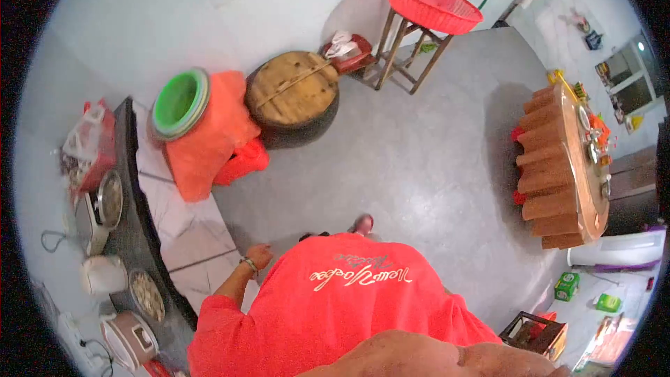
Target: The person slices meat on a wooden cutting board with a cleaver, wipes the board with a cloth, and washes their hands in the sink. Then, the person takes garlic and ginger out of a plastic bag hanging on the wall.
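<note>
A home kitchen that doubles as an eating room, judging by its furnishings. The landmark is a large, dark, round-bellied vat (303, 134) with a round brown wooden lid (293, 89). Left of the vat runs a dark-topped counter (130, 239) faced with white marbled tiles (199, 237), bearing a boxy brown-and-white appliance like a rice cooker (118, 335) and a round shallow dish of pale food (146, 295). Right of the vat, a red ribbed plastic basin (433, 5) tops a wooden stool (391, 54). Farther right of the vat, well apart, stands a table with a ruffled brown cloth (548, 178), set with small dishes (585, 117).
</note>
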The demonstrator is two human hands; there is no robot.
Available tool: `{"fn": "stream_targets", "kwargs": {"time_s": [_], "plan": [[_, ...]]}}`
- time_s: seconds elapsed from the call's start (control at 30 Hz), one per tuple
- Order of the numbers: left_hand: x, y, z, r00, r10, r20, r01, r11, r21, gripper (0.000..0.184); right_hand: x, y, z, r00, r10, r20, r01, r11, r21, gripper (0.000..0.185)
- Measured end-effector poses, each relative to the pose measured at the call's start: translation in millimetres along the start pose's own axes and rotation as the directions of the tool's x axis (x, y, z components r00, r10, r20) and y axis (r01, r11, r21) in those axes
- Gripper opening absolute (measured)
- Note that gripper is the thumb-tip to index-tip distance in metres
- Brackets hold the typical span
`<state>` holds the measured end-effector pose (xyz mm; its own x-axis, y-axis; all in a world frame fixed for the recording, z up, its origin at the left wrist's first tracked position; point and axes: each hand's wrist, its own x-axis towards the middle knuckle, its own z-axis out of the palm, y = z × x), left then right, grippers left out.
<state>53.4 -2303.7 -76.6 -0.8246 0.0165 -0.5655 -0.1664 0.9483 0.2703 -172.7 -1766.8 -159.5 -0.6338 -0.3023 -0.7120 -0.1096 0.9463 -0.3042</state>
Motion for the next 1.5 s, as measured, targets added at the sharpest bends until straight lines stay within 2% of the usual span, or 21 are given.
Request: {"fn": "stream_targets", "kwargs": {"time_s": [0.03,0.07,0.1,0.13,0.2,0.27,0.3,0.33,0.43,0.5,0.53,0.6,0.73,0.77,0.8,0.93,1.0,1.13,1.2,1.33,1.5], "plan": [[40,-39,76,1.000,0.013,-0.007,-0.012,1.000,0.015,0.031,8,6,-9,1.000,-0.011,-0.007,0.011,0.999,-0.047,0.028],[71,-81,133,0.984,-0.159,-0.079,0.107,0.887,-0.450,0.033,12,12,-20,1.000,-0.021,-0.007,0.020,0.995,-0.096,0.027],[109,-101,148,0.938,-0.341,-0.053,0.155,0.554,-0.818,0.035,14,19,-29,1.000,-0.031,0.001,0.031,0.988,-0.148,0.026],[99,-73,104,0.939,-0.341,-0.048,0.160,0.556,-0.816,0.035,19,31,-37,0.999,-0.043,0.016,0.045,0.978,-0.202,0.025],[66,64,-115,0.845,-0.491,0.213,0.528,0.699,-0.483,0.041,44,57,-43,0.996,-0.076,0.042,0.085,0.950,-0.299,0.024],[98,46,-81,0.900,-0.420,0.117,0.433,0.830,-0.351,0.042,68,83,-57,0.992,-0.104,0.074,0.125,0.907,-0.401,0.023],[114,37,-59,0.943,-0.329,0.046,0.331,0.921,-0.207,0.044,136,185,9,0.988,-0.115,0.102,0.149,0.878,-0.455,0.023],[134,29,-39,0.939,-0.338,0.057,0.342,0.915,-0.214,0.044,112,217,-26,0.986,-0.117,0.119,0.159,0.874,-0.460,0.023],[160,31,-11,0.887,-0.458,0.067,0.455,0.838,-0.302,0.045,139,109,-169,0.928,-0.372,-0.035,0.296,0.788,-0.539,0.019],[167,39,-27,0.854,-0.508,0.113,0.471,0.661,-0.585,0.043,176,102,-202,0.927,-0.331,-0.177,0.247,0.892,-0.378,0.018],[173,39,-29,0.848,-0.515,0.122,0.480,0.651,-0.588,0.043,183,87,-221,0.927,-0.336,-0.164,0.254,0.889,-0.382,0.018],[196,28,-21,0.863,-0.498,0.085,0.470,0.730,-0.496,0.043,183,40,-266,0.903,-0.161,-0.399,0.192,0.981,0.039,0.022],[254,0,-20,0.887,-0.456,-0.075,0.375,0.805,-0.459,0.044,219,-14,-314,0.975,-0.073,-0.208,0.070,0.997,-0.021,0.032],[268,3,-44,0.868,-0.494,0.057,0.439,0.707,-0.554,0.045,273,31,-277,0.991,0.024,-0.134,0.015,0.960,0.281,0.035],[284,0,-57,0.839,-0.507,0.199,0.506,0.592,-0.627,0.047,251,-4,-312,0.995,0.002,-0.103,0.010,0.993,0.114,0.037],[356,-27,-81,0.864,-0.461,0.202,0.466,0.583,-0.665,0.048,311,18,-294,0.991,0.130,-0.036,-0.123,0.980,0.158,0.041],[385,-34,-110,0.922,-0.386,0.021,0.342,0.791,-0.508,0.047,322,11,-305,0.995,0.096,-0.037,-0.090,0.986,0.140,0.041],[406,-37,-222,0.937,-0.336,0.097,0.345,0.839,-0.421,0.046,326,-17,-343,0.964,0.257,-0.075,-0.241,0.955,0.175,0.037],[419,-37,-240,0.918,-0.375,-0.132,0.290,0.859,-0.422,0.042,336,-16,-365,0.956,0.290,-0.031,-0.279,0.940,0.195,0.034],[448,-22,-277,0.836,-0.541,0.092,0.487,0.653,-0.580,0.038,364,-7,-402,0.989,-0.051,-0.140,0.043,0.997,-0.058,0.033],[484,4,-284,0.872,-0.473,0.126,0.486,0.806,-0.338,0.034,433,11,-464,0.840,-0.513,-0.178,0.424,0.825,-0.374,0.033]]}}
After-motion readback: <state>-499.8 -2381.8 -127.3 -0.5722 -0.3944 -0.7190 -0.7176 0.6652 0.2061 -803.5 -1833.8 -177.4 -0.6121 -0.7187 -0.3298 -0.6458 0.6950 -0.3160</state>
